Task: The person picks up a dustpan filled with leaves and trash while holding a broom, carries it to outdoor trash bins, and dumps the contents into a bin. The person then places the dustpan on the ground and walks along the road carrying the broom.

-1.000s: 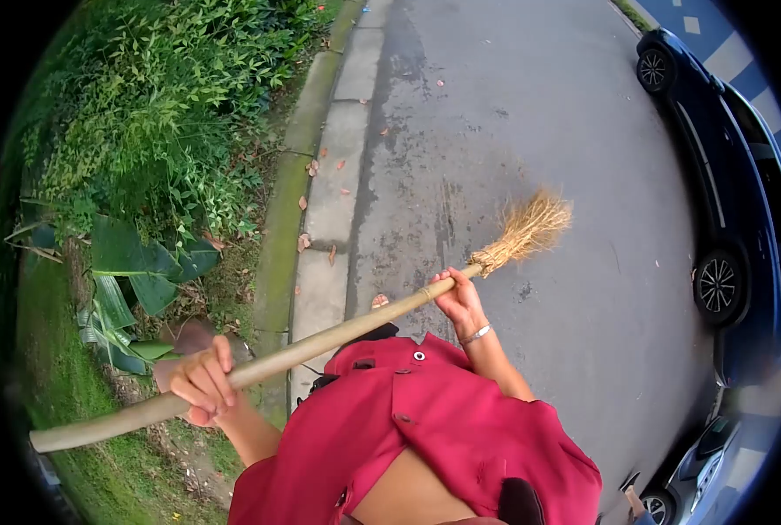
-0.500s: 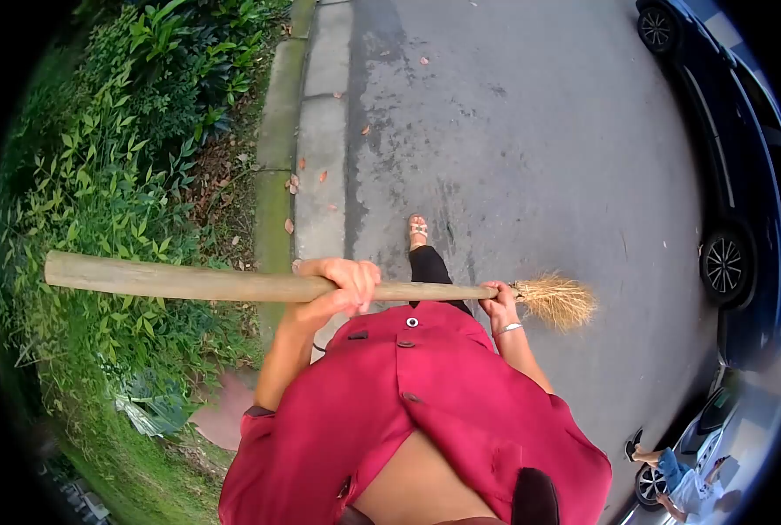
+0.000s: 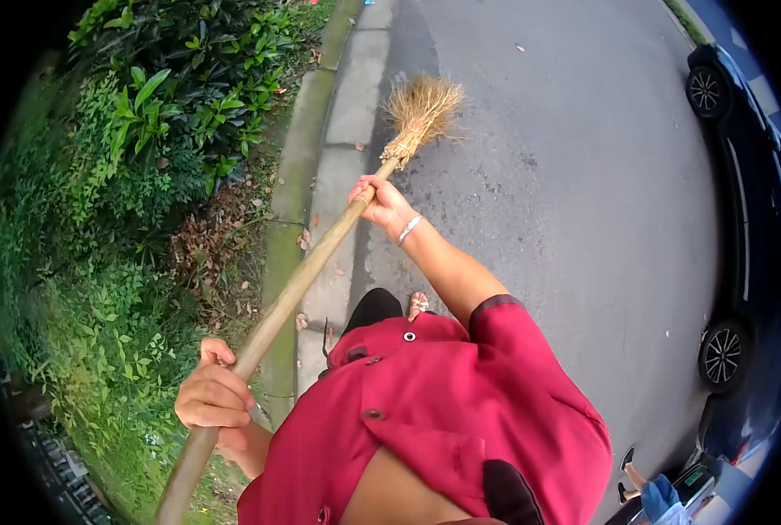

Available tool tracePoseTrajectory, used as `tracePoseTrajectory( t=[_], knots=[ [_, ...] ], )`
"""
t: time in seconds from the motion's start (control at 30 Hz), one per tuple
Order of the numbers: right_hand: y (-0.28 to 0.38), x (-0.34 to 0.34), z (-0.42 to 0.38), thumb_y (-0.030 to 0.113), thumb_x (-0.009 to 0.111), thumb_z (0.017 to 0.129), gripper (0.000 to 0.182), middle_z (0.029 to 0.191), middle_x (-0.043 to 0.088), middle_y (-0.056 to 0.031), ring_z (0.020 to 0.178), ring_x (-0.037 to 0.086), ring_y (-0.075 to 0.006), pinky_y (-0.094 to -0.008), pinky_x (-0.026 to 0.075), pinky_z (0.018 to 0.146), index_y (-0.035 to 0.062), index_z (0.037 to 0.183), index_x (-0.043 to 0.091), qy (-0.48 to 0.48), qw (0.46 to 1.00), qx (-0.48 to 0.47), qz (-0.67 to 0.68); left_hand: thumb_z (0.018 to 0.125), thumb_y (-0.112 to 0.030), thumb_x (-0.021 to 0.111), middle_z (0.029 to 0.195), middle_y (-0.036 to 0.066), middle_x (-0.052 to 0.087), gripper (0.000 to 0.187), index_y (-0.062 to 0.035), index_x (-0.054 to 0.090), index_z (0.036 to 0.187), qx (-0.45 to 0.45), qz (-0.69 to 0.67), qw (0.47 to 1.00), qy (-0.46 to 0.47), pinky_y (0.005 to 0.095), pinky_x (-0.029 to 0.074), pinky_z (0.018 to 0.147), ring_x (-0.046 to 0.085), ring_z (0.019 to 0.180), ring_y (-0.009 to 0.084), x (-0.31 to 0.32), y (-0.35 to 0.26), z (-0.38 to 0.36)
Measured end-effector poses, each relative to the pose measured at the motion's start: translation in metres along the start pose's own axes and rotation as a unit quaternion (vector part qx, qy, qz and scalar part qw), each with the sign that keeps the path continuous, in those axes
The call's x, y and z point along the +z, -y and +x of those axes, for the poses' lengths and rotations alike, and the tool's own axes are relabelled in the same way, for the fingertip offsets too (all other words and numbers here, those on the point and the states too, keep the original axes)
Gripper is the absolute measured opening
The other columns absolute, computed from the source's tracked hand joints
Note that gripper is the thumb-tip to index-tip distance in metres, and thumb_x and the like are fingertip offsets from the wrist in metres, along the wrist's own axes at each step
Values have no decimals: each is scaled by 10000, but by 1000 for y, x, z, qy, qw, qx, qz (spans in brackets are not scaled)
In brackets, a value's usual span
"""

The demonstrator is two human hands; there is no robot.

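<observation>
A straw broom [image 3: 298, 284] with a long wooden handle runs slantwise across my front, its bristles pointing forward over the road by the curb. My left hand [image 3: 215, 392] is wrapped round the thick part of the handle, at the lower left. Farther up, close below the straw head, my right hand [image 3: 381, 201] grips the thin end of the handle; a silvery bracelet [image 3: 410, 229] circles that wrist. The handle's butt end runs out of view at the bottom.
Leafy bushes [image 3: 136, 236] border the left side behind a mossy stone curb [image 3: 283, 262] with fallen leaves on it. Grey asphalt [image 3: 574, 192] stretches to the right. A dark blue car [image 3: 762, 227] is parked there, and a person [image 3: 657, 499] is partly seen at the lower right.
The broom has swung from lying level across my waist to a slant, its bristles now forward and left. My right hand has moved forward, my left hand back and lower.
</observation>
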State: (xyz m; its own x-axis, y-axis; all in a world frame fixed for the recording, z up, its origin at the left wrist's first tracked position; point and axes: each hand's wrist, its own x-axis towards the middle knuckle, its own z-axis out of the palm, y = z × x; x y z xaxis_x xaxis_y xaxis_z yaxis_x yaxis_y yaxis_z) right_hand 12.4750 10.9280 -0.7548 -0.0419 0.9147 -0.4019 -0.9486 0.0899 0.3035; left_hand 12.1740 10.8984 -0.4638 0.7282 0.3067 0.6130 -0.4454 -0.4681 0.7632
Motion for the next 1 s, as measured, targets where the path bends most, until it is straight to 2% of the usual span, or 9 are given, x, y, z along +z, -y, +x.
tracePoseTrajectory(
  t=[0.1,0.2,0.27,0.4,0.53,0.67,0.73,0.87,1.0],
  knots=[
    [15,38,22,29,509,801,90,653,478,-70,640,485,-209,-363,453,702,18,744,440,28,999,-1,-26,730,-397,671,564,-67,529,267,-148,593,675,63,-19,998,21,345,286,755,553,556,80,-38,25,20],
    [19,62,16,76,531,811,94,727,525,-115,735,532,-258,-415,457,798,3,793,475,16,996,-7,-93,767,-369,650,526,-104,522,281,-182,515,607,47,-13,976,-211,296,275,725,525,498,20,-61,40,16],
    [46,73,12,105,555,796,132,758,529,-134,773,533,-271,-423,453,813,1,813,475,-75,989,42,-124,774,-347,649,505,-98,522,289,-174,499,597,50,-42,960,-271,272,282,713,512,456,19,-76,62,29],
    [157,19,57,113,492,816,99,703,517,-87,657,509,-207,-362,472,636,23,785,467,-223,965,-135,-9,785,-310,646,513,-72,545,295,-146,490,595,103,-88,955,-264,253,299,701,537,450,37,-97,106,66],
    [165,34,88,88,438,831,107,626,458,-41,579,446,-157,-303,428,576,35,739,453,-255,962,-103,-1,777,-263,664,520,-46,557,235,-118,488,718,70,-112,948,-291,237,297,690,537,458,45,-107,121,101],
    [115,83,127,151,423,890,148,738,482,-50,699,484,-170,-349,440,719,42,790,438,-237,967,49,-74,705,-113,710,513,-68,481,264,-91,480,832,184,-114,849,-482,249,294,711,430,431,31,-112,86,107],
    [85,105,136,189,449,894,172,796,495,-61,800,516,-183,-394,416,824,37,812,446,-190,952,194,-145,701,-120,694,510,-71,448,261,-60,514,880,184,18,814,-550,272,292,743,422,439,33,-96,68,105],
    [25,140,127,243,468,896,208,889,521,-65,946,521,-185,-454,386,884,41,851,461,-254,846,420,-209,654,-68,651,459,-72,457,229,-38,514,835,225,213,733,-605,284,297,759,430,422,34,-10,-23,100],
    [-17,148,71,242,522,870,159,922,527,-43,1006,510,-182,-466,391,869,91,872,475,-200,681,675,-201,663,-100,593,435,-62,435,134,-70,472,710,229,424,584,-653,289,333,738,421,402,49,149,-136,156]
  ],
)
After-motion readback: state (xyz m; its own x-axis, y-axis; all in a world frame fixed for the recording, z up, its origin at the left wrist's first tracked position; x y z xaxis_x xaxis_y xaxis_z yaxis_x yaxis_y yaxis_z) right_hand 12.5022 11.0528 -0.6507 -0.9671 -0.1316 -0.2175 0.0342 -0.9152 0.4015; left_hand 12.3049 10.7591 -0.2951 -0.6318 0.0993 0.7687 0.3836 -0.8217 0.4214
